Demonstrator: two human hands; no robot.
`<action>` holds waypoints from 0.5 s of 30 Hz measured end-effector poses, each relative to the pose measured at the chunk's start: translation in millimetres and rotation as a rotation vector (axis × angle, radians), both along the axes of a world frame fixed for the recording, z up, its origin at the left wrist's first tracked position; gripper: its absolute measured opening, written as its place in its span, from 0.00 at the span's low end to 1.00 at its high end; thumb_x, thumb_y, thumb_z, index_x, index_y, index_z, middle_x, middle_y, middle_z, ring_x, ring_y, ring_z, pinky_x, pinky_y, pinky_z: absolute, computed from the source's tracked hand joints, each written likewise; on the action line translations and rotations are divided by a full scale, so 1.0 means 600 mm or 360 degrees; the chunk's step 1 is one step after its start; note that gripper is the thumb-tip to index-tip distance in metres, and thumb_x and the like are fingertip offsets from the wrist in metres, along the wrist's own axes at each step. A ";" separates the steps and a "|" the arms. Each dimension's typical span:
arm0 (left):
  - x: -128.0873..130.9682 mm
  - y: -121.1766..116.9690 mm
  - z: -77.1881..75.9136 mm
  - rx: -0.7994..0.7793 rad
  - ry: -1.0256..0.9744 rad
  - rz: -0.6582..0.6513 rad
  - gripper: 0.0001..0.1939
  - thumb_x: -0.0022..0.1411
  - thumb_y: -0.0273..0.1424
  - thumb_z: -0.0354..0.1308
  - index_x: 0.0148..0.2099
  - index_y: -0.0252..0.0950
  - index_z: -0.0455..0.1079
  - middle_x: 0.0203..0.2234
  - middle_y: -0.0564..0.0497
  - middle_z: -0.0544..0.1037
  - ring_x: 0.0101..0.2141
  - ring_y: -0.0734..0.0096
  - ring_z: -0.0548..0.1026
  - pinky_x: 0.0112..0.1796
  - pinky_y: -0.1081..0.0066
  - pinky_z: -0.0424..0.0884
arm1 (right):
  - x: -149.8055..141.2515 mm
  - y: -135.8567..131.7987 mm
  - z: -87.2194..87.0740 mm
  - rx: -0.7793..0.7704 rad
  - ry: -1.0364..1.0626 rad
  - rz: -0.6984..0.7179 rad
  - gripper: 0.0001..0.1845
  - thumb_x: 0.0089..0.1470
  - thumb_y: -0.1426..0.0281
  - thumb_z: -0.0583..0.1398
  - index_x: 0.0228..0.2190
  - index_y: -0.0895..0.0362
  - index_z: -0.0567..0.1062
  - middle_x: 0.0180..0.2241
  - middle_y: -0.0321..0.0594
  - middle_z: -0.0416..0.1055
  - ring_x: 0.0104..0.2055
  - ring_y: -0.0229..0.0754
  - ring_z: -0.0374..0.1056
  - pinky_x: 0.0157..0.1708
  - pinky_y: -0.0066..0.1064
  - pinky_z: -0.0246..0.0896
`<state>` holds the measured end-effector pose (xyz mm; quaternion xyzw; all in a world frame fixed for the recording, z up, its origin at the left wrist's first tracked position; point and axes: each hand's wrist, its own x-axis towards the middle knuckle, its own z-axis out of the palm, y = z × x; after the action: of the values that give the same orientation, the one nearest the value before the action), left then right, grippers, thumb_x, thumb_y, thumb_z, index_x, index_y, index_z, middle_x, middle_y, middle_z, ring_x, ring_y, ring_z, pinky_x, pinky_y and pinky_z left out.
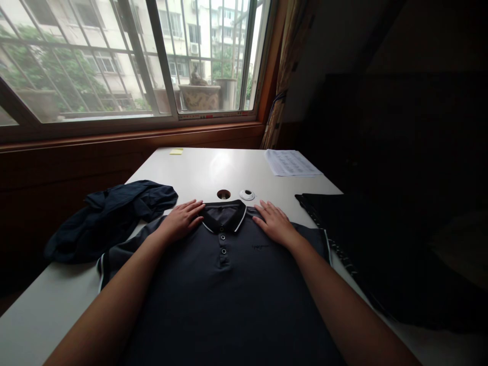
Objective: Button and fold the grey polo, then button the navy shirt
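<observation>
A dark polo shirt (236, 295) lies spread front side up on the white table, its collar at the far end and its sleeves out to both sides. White piping edges the collar, and a short row of buttons runs below it. My left hand (184, 218) rests flat on the shirt's left shoulder, fingertips beside the collar. On the other shoulder, my right hand (275, 222) lies flat with its fingers stretched out. Neither hand grips the cloth. The lower end of the shirt runs out of view between my forearms.
A crumpled dark garment (114, 218) lies at the left table edge. Dark folded fabric (366, 254) covers the right side. Beyond the collar are a cable hole (223, 194) and its white cover (247, 194). Printed papers (293, 162) and a yellow note (176, 151) lie at the back of the table (213, 168).
</observation>
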<state>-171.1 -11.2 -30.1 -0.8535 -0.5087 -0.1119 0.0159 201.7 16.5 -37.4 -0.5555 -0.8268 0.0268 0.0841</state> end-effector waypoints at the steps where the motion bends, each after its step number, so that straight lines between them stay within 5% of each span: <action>1: 0.000 0.000 0.001 -0.0010 0.0003 0.0007 0.28 0.74 0.47 0.42 0.70 0.43 0.57 0.67 0.50 0.60 0.67 0.59 0.57 0.63 0.58 0.57 | 0.006 0.002 -0.001 -0.0005 -0.0010 -0.0014 0.32 0.67 0.50 0.45 0.66 0.50 0.60 0.71 0.41 0.48 0.72 0.53 0.43 0.68 0.50 0.43; 10: -0.003 -0.003 -0.003 -0.0085 0.0019 0.0219 0.31 0.73 0.49 0.40 0.73 0.46 0.48 0.70 0.51 0.54 0.69 0.57 0.51 0.65 0.52 0.50 | 0.051 0.011 0.007 -0.0040 -0.0120 -0.0114 0.32 0.67 0.53 0.45 0.67 0.52 0.58 0.71 0.43 0.48 0.72 0.53 0.42 0.68 0.54 0.42; 15: 0.002 -0.002 -0.006 -0.0166 0.0050 0.0360 0.34 0.73 0.50 0.38 0.74 0.42 0.44 0.71 0.49 0.49 0.70 0.54 0.45 0.66 0.46 0.44 | 0.018 -0.032 0.027 0.0269 -0.0084 0.0099 0.29 0.66 0.63 0.50 0.65 0.58 0.62 0.68 0.48 0.54 0.71 0.52 0.46 0.69 0.50 0.39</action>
<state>-169.9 -12.5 -33.8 -0.7919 -0.6066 -0.0693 -0.0081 212.8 -2.5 -21.1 -0.5211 -0.8448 -0.0551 0.1079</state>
